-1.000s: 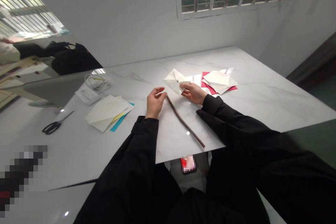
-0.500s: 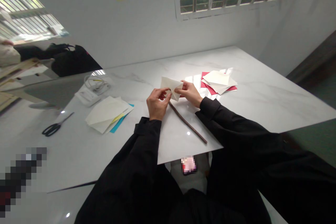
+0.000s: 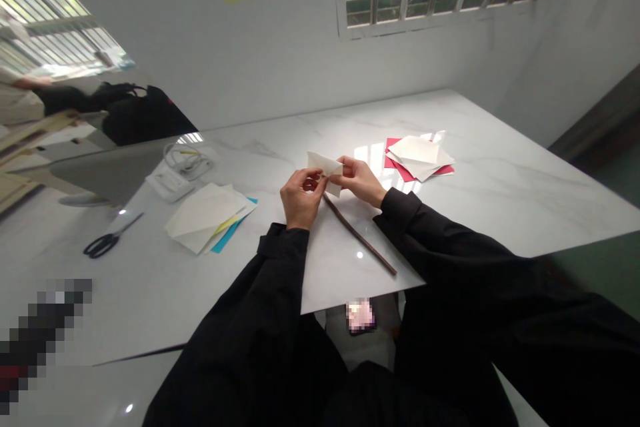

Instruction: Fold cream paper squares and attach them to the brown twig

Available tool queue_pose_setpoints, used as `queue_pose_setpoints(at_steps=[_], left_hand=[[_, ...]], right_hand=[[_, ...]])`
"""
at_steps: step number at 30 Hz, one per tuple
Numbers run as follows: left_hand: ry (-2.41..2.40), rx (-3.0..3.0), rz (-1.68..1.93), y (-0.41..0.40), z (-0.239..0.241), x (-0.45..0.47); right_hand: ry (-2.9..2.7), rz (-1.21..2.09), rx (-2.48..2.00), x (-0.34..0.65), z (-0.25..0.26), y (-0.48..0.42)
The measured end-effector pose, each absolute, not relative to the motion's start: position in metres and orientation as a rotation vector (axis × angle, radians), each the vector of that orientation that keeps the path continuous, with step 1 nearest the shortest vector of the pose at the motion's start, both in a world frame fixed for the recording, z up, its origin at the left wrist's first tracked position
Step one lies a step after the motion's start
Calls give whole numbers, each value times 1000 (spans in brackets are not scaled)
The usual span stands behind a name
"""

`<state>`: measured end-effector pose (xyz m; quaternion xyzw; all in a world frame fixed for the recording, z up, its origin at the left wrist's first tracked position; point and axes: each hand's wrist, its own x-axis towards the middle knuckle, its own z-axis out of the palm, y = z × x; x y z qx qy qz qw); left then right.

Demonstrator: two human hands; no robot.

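Between my two hands is a small piece of cream paper (image 3: 323, 162), held a little above the table. My left hand (image 3: 303, 197) pinches its lower left part between thumb and fingers. From the right, my right hand (image 3: 361, 181) grips the paper's right side, the thumb lying across its front. The fingers cover much of the paper's middle, so its folds are partly hidden. Below the paper, a thin brown stick (image 3: 361, 237) lies slantwise on the white marbled table (image 3: 280, 273), its upper end close to my left fingertips.
Left of my hands lies a pile of cream sheets (image 3: 203, 213) over yellow and blue ones. Black-handled scissors (image 3: 107, 243) and a white coiled cable (image 3: 187, 160) are further left. Cream sheets on red paper (image 3: 420, 155) lie at the right. A wall backs the table.
The paper is lower and more tilted between my fingers, with less of its face showing. My right hand has shifted slightly down, its fingers drawn closer to the left ones.
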<state>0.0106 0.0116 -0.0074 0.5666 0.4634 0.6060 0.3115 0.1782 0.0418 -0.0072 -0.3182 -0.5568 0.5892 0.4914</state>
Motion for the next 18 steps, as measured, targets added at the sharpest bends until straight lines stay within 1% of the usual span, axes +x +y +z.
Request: queue_pose_setpoints(at_steps=[7, 13, 18], left_hand=[[1366, 1651, 1630, 11, -7, 13], [1483, 1884, 1590, 13, -10, 12], [1469, 1836, 1598, 13, -10, 13]], right_hand=[[-1404, 1340, -764, 175, -14, 44], [-1484, 1083, -807, 169, -27, 47], [-1565, 934, -850, 168, -24, 41]])
